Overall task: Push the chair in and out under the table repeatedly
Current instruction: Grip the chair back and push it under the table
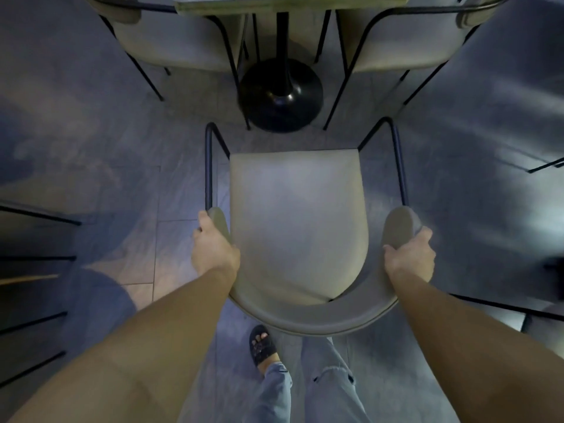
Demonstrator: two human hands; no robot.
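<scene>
The person's left hand (213, 251) is wrapped around the left end of the curved, grey padded backrest (308, 319) of the grey upholstered chair with a thin black metal frame (296, 215), fingers curled over the outer edge; the right hand (410, 257) clasps the right end the same way, thumb on the inner face; both arms reach forward from the bottom of the frame. The chair sits in the centre, its seat wholly in the open, its front legs close to the round black pedestal base (280, 93) of the pale-topped table (244, 4) at the top edge; two similar grey chairs (171, 44) flank the pedestal in the upper left and upper right. Judging from this, the chair is at the pulled-out end of a cycle; the next move likely calls for a straight, even push with both hands toward the top of the frame, keeping the front legs clear of the base and the neighbouring chair legs.
</scene>
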